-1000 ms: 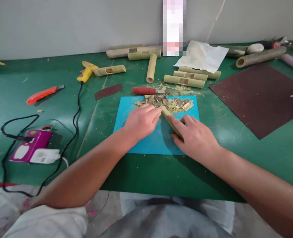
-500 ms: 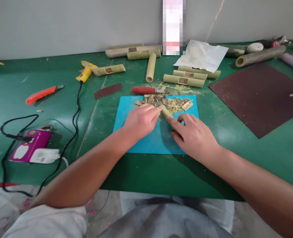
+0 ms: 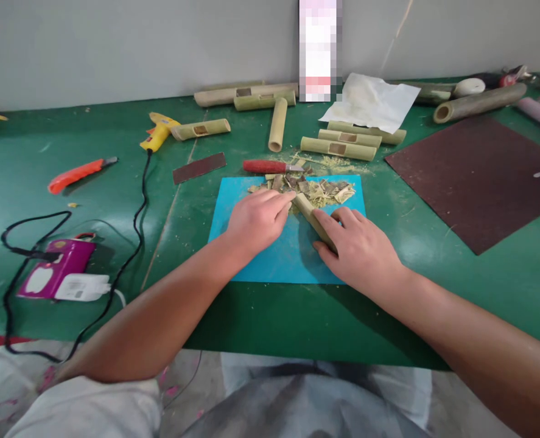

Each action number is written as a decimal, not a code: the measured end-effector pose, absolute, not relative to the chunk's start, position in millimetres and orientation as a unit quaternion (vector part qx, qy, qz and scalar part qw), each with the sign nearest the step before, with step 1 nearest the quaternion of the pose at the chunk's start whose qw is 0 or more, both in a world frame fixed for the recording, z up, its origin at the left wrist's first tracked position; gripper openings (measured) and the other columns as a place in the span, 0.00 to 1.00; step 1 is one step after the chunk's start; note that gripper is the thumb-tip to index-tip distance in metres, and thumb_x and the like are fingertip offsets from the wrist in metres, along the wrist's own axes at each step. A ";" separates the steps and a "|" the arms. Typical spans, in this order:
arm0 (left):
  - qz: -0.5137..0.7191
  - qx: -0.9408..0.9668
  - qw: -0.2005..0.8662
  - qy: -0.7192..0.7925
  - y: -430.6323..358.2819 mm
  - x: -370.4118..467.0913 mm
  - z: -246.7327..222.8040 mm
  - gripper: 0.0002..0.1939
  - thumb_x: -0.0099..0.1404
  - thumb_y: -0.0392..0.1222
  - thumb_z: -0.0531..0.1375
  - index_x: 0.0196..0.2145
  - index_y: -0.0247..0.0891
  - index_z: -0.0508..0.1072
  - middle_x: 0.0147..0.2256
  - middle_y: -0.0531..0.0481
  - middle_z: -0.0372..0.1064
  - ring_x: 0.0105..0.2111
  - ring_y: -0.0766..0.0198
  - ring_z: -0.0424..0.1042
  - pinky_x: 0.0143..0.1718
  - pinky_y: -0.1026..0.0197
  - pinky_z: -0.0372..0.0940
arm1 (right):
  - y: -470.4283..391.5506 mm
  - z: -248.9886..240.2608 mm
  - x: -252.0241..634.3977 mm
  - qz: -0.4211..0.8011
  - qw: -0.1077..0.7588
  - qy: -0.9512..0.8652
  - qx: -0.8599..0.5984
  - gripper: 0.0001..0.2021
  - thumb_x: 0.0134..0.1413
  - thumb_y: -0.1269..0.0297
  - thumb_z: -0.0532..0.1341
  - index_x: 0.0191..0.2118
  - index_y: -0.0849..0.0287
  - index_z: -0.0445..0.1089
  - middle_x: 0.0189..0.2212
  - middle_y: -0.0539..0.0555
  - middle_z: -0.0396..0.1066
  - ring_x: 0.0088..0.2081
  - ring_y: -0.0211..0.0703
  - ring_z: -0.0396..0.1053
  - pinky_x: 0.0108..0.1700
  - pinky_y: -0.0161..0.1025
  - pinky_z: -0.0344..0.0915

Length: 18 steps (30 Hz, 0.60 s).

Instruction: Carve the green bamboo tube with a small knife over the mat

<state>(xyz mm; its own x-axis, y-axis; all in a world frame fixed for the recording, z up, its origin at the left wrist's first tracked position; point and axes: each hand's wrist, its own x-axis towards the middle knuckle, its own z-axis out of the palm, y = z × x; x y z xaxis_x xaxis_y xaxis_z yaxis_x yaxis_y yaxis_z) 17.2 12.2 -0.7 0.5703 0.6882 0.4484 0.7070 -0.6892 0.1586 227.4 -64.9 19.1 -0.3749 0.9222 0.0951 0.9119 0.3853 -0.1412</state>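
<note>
My right hand (image 3: 358,243) is closed round the near part of a short bamboo tube (image 3: 309,214), its index finger stretched along the top. The tube slants over a blue sheet (image 3: 260,261). At the tube's far end, my left hand (image 3: 257,224) has its fingers curled together, with the fingertips at the tip of the bamboo. Its thumb and whatever lies under those fingers are hidden. Just beyond both hands is a heap of bamboo chips and shavings (image 3: 327,191). A red-handled carving knife (image 3: 266,166) lies behind the heap, its blade pointing right.
Cut bamboo tubes (image 3: 338,149) with square openings lie farther back, near a crumpled white paper (image 3: 369,102). To the right is a dark brown sheet (image 3: 475,182). At left are a yellow glue gun (image 3: 157,132), an orange utility knife (image 3: 78,175), a purple power strip (image 3: 64,261) and a black cord.
My right index finger has drawn back along the bamboo tube, baring more of its upper side. My left fingertips have shifted slightly left and away from me. The rest looks still.
</note>
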 end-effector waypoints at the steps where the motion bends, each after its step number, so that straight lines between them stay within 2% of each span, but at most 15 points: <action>1: -0.245 -0.885 0.017 -0.395 12.2 17.3 -0.9 0.16 0.74 0.39 0.52 0.49 0.33 0.77 0.36 0.44 0.79 0.36 0.59 0.76 0.41 0.58 0.69 | -64.5 19.2 227.4 0.034 0.083 -0.829 -0.552 0.26 0.63 0.61 0.58 0.63 0.65 0.64 0.45 0.63 0.70 0.43 0.53 0.67 0.44 0.47 0.65; 6: -0.248 -0.886 0.018 -0.392 12.5 16.4 -1.3 0.15 0.74 0.38 0.53 0.49 0.34 0.78 0.36 0.44 0.79 0.36 0.59 0.76 0.40 0.58 0.69 | -62.6 18.6 227.9 0.026 0.088 -0.831 -0.548 0.29 0.60 0.60 0.60 0.65 0.60 0.62 0.49 0.63 0.68 0.45 0.54 0.65 0.45 0.48 0.63; 11: -0.251 -0.884 0.006 -0.393 12.8 15.7 -1.3 0.15 0.74 0.38 0.53 0.49 0.34 0.78 0.36 0.43 0.79 0.35 0.59 0.76 0.40 0.57 0.70 | -61.5 18.4 230.6 0.030 0.099 -0.845 -0.525 0.25 0.61 0.62 0.58 0.63 0.56 0.65 0.51 0.63 0.67 0.46 0.53 0.64 0.45 0.48 0.62; 18: -0.257 -0.886 0.005 -0.386 11.7 15.3 0.1 0.15 0.74 0.39 0.53 0.49 0.34 0.78 0.37 0.43 0.79 0.37 0.60 0.76 0.41 0.58 0.71 | -66.3 20.7 241.1 0.028 0.165 -0.846 -0.506 0.17 0.64 0.61 0.57 0.54 0.59 0.73 0.43 0.60 0.70 0.40 0.48 0.65 0.41 0.45 0.63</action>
<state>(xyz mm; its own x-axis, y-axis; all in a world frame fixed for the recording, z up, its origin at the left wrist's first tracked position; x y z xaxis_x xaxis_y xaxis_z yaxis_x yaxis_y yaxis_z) 15.3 11.7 0.1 0.5701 0.6817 0.4584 0.6867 -0.7018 0.1897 241.1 -66.3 20.7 -0.4329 0.8658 0.2511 0.8472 0.4859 -0.2148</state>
